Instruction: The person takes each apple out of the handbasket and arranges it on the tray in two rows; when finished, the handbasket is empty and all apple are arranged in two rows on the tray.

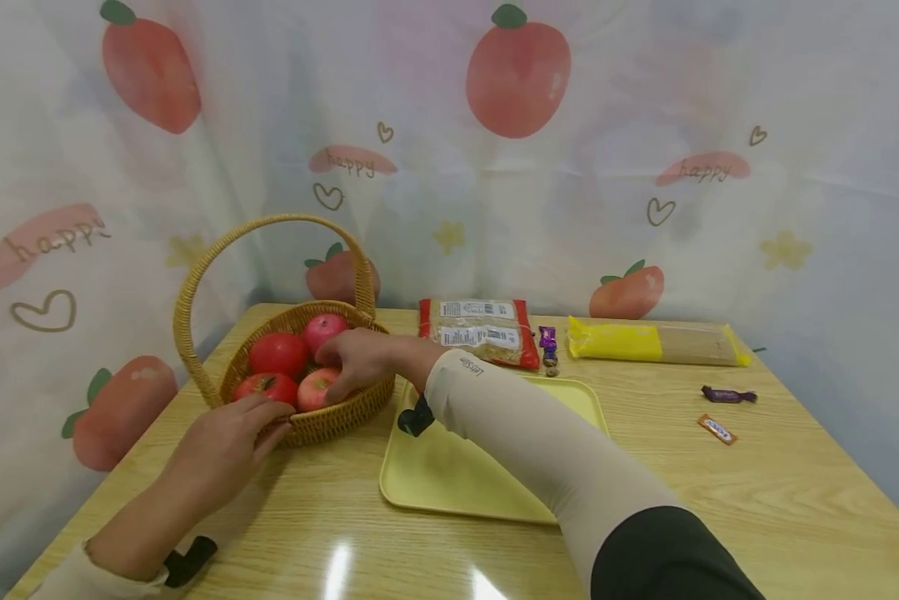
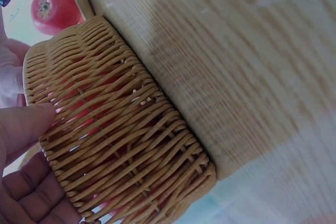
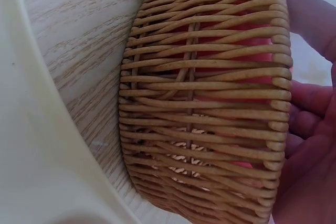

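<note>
Strawberry-print curtains back a wooden table (image 1: 719, 500) with a yellow tray (image 1: 449, 475) beside a wicker basket (image 1: 337, 421). Left hand (image 1: 227, 442), fingers relaxed, steadies the basket's rim. Right hand (image 1: 359, 358) reaches inside, fingers curled round an apple (image 1: 314, 389).

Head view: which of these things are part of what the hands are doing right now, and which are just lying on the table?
In hand:
wicker basket, steadied by the left hand
pink apple in it, under the right hand
three other red fruits in the basket

Lying about:
yellow tray
red packet
yellow pasta packet
purple sweets
two small candy bars
</note>
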Tool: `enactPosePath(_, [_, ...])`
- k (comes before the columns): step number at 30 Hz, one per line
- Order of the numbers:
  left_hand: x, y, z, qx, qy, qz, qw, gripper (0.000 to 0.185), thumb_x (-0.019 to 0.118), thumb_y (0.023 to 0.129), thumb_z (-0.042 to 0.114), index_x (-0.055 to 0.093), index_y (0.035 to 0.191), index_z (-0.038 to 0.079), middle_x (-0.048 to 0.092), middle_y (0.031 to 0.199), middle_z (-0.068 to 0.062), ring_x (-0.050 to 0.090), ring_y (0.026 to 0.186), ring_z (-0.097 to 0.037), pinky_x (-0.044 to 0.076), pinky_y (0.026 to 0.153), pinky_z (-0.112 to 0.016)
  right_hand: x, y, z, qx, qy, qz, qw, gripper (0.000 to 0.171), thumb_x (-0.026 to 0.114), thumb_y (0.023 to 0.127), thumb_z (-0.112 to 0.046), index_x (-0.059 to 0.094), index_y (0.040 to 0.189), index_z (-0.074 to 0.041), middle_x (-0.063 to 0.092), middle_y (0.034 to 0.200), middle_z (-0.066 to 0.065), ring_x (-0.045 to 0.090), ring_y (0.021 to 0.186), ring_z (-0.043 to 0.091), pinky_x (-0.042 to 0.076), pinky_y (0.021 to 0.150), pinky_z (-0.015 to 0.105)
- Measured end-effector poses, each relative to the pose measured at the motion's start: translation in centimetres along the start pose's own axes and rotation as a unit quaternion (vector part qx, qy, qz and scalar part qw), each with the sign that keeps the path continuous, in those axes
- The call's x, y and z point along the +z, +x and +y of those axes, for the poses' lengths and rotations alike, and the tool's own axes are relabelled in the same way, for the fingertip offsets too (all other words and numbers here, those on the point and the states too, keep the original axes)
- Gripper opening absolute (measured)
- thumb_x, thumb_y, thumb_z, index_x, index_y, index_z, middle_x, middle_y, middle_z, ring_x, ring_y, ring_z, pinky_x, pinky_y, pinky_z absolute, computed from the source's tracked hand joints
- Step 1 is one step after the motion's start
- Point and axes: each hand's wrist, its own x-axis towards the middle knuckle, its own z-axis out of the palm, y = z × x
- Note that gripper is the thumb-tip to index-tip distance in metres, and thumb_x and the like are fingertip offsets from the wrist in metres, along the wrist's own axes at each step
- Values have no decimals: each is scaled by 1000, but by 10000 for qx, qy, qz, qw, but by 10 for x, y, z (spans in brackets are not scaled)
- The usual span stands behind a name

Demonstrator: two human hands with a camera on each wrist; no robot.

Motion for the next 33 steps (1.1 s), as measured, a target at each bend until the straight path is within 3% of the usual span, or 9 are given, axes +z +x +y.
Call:
enactPosePath(13, [-1, 1, 1, -19, -9, 12, 10000, 22, 88, 81, 13, 75, 99, 13, 73, 94, -1, 67, 71, -16, 54, 59, -38, 3, 5, -3, 203, -135, -66, 9997, 70, 79, 89, -39, 54, 149, -13, 62, 137, -2, 56, 119, 11, 44, 108, 25])
enactPosePath(26, [-2, 1, 3, -171, -22, -162, 9997, 20, 86, 84, 14, 75, 100, 14, 72, 94, 0, 66, 71, -16, 53, 59, -37, 4, 6, 2, 126, -148, 99, 9998, 67, 77, 87, -41, 58, 146, -14, 64, 129, -4, 57, 114, 11, 46, 102, 24])
enactPosePath(33, [-3, 1, 3, -224, -40, -192, 9996, 19, 85, 85, 14, 75, 100, 15, 72, 95, 1, 65, 71, -16, 51, 59, -37, 2, 5, 7, -128, -84, 246, 9996, 60, 78, 84, -43, 63, 136, -16, 65, 119, -6, 58, 106, 11, 47, 91, 21])
